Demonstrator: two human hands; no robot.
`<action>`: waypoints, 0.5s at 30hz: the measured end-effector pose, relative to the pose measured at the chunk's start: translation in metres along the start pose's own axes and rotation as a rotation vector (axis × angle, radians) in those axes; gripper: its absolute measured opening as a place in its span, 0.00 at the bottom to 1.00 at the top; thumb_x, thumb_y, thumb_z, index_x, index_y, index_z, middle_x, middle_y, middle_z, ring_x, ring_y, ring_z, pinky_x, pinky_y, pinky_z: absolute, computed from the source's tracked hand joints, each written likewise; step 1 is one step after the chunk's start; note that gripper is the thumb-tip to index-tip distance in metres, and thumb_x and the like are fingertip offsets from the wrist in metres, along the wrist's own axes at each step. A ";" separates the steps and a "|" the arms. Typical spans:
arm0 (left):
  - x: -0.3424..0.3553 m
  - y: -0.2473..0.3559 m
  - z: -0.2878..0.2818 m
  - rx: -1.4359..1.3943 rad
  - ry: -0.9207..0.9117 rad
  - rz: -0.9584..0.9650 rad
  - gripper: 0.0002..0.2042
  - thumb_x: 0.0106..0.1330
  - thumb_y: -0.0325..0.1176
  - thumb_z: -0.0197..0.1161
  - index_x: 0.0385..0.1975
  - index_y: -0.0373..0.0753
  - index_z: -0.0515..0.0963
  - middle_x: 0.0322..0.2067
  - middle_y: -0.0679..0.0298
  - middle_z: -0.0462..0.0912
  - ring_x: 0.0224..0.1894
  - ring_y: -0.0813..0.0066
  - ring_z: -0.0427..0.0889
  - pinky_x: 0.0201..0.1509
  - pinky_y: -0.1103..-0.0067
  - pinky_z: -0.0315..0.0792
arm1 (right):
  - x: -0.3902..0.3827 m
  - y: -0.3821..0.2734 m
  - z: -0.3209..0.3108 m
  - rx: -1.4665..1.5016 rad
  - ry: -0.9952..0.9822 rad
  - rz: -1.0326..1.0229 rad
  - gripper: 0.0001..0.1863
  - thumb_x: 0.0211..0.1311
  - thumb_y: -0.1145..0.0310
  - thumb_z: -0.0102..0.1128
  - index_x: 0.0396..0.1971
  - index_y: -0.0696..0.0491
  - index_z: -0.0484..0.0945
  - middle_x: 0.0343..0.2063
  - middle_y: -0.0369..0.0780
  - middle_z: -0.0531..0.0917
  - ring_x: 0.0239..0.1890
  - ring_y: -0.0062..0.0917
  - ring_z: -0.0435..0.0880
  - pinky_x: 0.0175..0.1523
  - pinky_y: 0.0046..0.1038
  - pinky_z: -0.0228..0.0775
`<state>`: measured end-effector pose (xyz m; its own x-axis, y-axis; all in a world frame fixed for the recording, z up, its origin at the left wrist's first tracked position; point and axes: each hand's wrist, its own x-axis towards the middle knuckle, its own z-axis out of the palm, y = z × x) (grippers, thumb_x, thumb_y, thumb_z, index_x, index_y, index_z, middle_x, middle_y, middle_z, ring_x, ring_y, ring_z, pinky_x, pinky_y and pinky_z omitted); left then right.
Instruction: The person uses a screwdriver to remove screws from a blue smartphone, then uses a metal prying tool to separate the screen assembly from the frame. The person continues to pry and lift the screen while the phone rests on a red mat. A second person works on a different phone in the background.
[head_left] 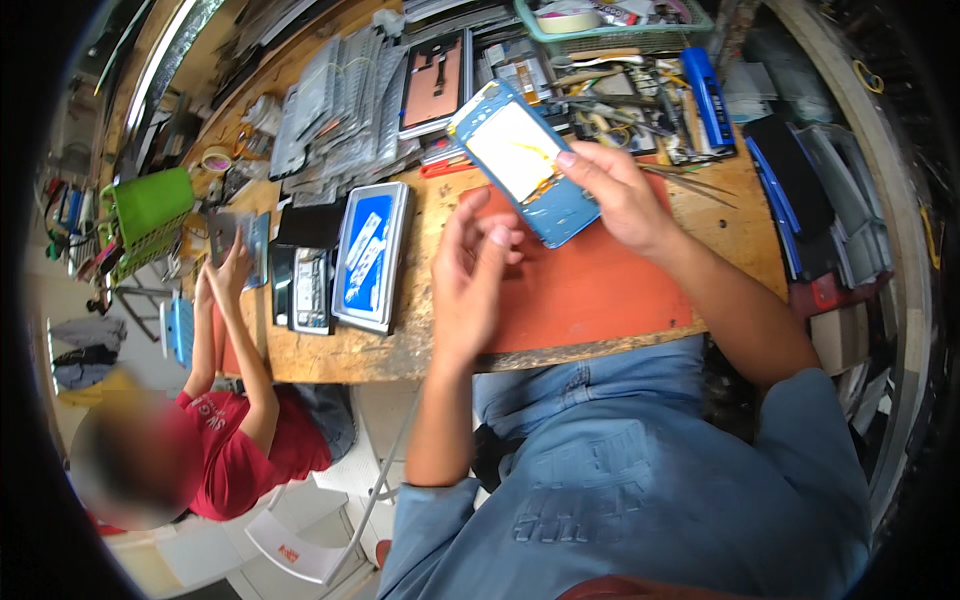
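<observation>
My right hand (625, 195) grips a blue phone frame (572, 208) by its right edge, thumb on the face towards me. The frame is tilted above an orange-red work mat (590, 300). A large white rectangle fills its middle, with a thin yellow strip and an orange-yellow flex cable over the lower part. Just left of the frame, my left hand (470, 270) is raised over the mat's edge. Its fingers are loosely curled and apart, holding nothing, and it appears not to touch the frame.
Left of the mat lie a case with a blue panel (368, 245) and an opened phone (310, 290). Plastic sleeves (345, 90), hand tools (635, 105), a blue cylinder (708, 98) and a green basket (610, 38) crowd the back. A co-worker in a red shirt (240, 445) handles a device at left.
</observation>
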<state>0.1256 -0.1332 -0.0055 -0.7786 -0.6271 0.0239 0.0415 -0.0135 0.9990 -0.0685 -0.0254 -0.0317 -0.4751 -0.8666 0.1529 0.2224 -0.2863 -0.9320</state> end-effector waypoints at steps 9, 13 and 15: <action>0.097 0.005 0.027 -0.333 -0.126 0.175 0.17 0.80 0.28 0.62 0.64 0.35 0.71 0.55 0.55 0.85 0.51 0.70 0.88 0.52 0.72 0.86 | 0.009 -0.013 -0.012 0.097 -0.024 -0.001 0.20 0.72 0.57 0.69 0.53 0.56 0.81 0.39 0.38 0.89 0.33 0.19 0.87 0.35 0.21 0.78; 0.087 -0.007 0.020 -0.395 -0.132 0.178 0.23 0.75 0.26 0.65 0.68 0.33 0.70 0.62 0.53 0.81 0.59 0.62 0.85 0.64 0.65 0.80 | 0.013 0.001 -0.023 0.087 0.055 0.061 0.19 0.72 0.66 0.67 0.57 0.57 0.77 0.44 0.41 0.88 0.38 0.22 0.88 0.41 0.24 0.79; 0.087 -0.009 0.014 -0.397 -0.163 0.172 0.23 0.75 0.26 0.65 0.68 0.33 0.70 0.62 0.53 0.81 0.60 0.62 0.85 0.64 0.64 0.80 | 0.012 -0.003 -0.030 0.131 0.026 0.065 0.18 0.73 0.68 0.65 0.57 0.57 0.76 0.44 0.42 0.88 0.38 0.23 0.89 0.41 0.24 0.80</action>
<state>0.0490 -0.1763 -0.0121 -0.8264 -0.5159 0.2255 0.3909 -0.2374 0.8893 -0.1010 -0.0223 -0.0366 -0.4776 -0.8746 0.0838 0.3613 -0.2825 -0.8886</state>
